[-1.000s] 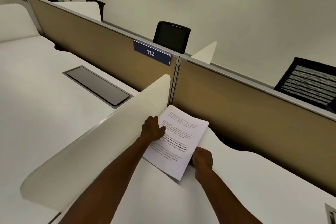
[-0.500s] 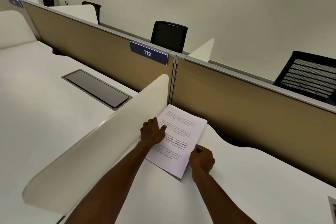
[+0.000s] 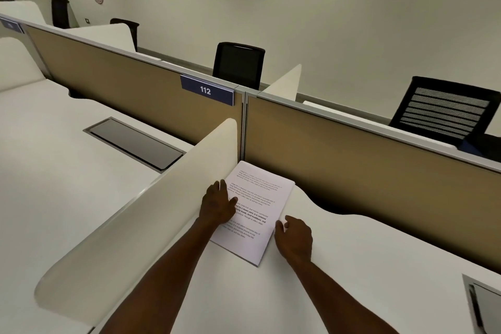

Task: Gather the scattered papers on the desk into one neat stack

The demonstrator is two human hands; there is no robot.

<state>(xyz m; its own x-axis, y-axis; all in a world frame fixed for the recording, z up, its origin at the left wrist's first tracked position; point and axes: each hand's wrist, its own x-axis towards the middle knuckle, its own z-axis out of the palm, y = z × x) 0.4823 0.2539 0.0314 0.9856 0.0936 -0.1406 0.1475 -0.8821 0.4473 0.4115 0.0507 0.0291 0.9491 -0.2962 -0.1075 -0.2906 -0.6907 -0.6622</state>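
A stack of white printed papers (image 3: 259, 199) lies on the white desk (image 3: 339, 266), tucked into the corner where the side divider meets the back panel. My left hand (image 3: 217, 205) rests flat on the stack's left edge, thumb on the top sheet. My right hand (image 3: 294, 238) presses against the stack's right edge near its front corner, fingers loosely curled. The sheets look aligned, with only slight offsets at the right edge.
A cream curved divider (image 3: 141, 219) rises to the left of the stack. A tan back panel (image 3: 366, 168) with a "112" label (image 3: 206, 89) runs behind. A grey cable hatch (image 3: 134, 142) sits in the neighbouring desk, another at the right edge (image 3: 485, 306). Black chairs stand beyond.
My right hand has shifted from the stack's front corner up along its right edge and loosened from a fist. The left hand stays on the left edge. The camera tilted up slightly.
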